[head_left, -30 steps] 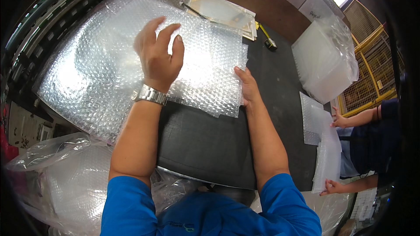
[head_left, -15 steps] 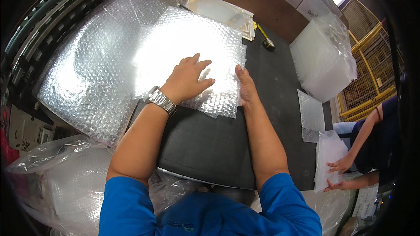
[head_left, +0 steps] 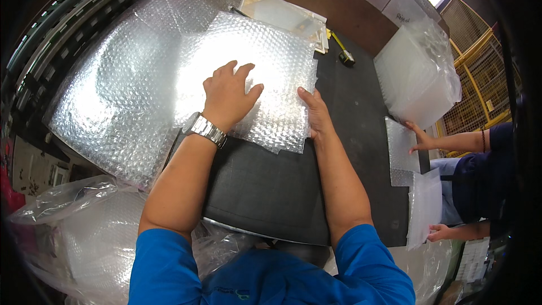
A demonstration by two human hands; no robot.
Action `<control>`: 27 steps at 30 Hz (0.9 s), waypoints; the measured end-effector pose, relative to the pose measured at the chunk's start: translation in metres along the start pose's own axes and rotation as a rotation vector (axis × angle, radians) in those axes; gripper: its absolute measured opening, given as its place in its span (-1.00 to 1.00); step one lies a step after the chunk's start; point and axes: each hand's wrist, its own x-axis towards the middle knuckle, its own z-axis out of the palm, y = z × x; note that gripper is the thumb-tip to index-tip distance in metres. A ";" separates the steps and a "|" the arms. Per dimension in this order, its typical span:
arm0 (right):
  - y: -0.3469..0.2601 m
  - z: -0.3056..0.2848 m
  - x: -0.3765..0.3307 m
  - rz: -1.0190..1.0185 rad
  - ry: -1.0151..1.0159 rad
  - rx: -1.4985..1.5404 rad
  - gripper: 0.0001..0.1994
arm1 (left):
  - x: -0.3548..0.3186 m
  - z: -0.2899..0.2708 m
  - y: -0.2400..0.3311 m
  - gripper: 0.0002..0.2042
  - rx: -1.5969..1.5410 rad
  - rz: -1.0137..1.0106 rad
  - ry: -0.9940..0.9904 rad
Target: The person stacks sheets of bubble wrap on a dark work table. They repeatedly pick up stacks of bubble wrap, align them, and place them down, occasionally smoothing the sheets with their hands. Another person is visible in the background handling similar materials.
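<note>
Since the earlier frame, the left hand has drawn a little toward the person and now lies flat, fingers spread apart, on the folded bubble wrap sheet in the centre of the frame; one second ago it was raised higher over the wrap. The right hand stays at the right edge of this sheet, fingers together and straight, pressing against the edge; whether it pinches the sheet I cannot tell. A silver wristwatch sits on the left wrist. The folded sheet rests partly on a black mat and partly on a bigger spread of bubble wrap that covers the left and upper left of the frame. In the upper centre lies a stack of flat clear packets, and just right of it a small yellow and black tool lies on the mat. In the upper right stands a clear plastic bag filled with white sheets. In the lower left another clear plastic bag holds bubble wrap material. At the right edge, another person's hand touches a small bubble wrap piece, and their other hand holds a white foam sheet lower down.
</note>
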 end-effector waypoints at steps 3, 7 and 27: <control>0.000 0.000 0.000 -0.003 -0.006 0.005 -0.34 | 0.001 0.002 -0.002 -0.54 0.014 -0.013 -0.073; 0.000 0.001 -0.001 -0.001 -0.006 0.034 -0.33 | 0.000 0.004 -0.001 -0.55 -0.029 0.000 -0.017; -0.001 0.000 0.000 0.009 -0.030 0.017 -0.29 | 0.004 -0.016 0.012 -0.81 -0.540 0.240 0.144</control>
